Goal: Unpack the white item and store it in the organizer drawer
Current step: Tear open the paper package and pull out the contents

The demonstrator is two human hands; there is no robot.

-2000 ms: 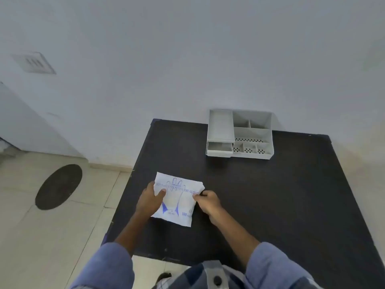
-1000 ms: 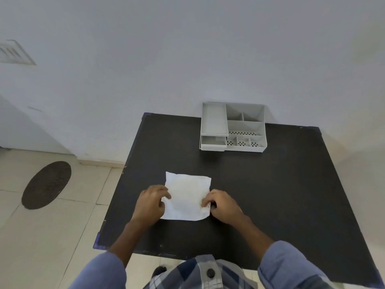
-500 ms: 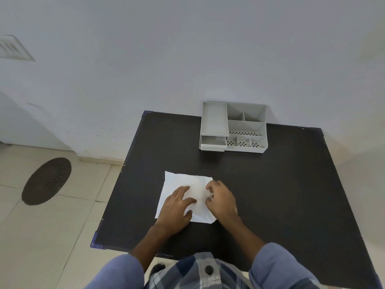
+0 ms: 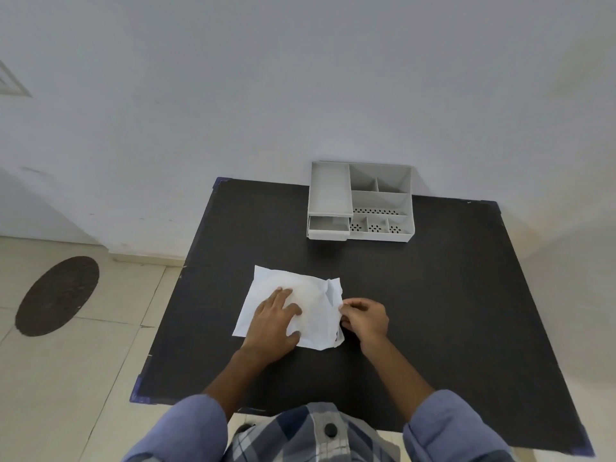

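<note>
A white paper packet (image 4: 310,295) lies blank side up on the black table (image 4: 433,311), near its front left. My left hand (image 4: 275,323) rests flat on the packet with fingers spread, pressing it down. My right hand (image 4: 365,316) pinches the packet's right edge, which is lifted and crumpled. The grey organizer (image 4: 361,201) stands at the table's far edge against the wall; its small drawer (image 4: 328,226) at the lower left is pulled out a little.
The white wall rises right behind the organizer. Left of the table is a tiled floor with a dark oval mat (image 4: 58,295). My blue sleeves and checked shirt fill the bottom of the view.
The packet was flipped from its printed side to its blank side. My left hand moved onto it and lies flat; my right hand shifted to the right edge and lifted it.
</note>
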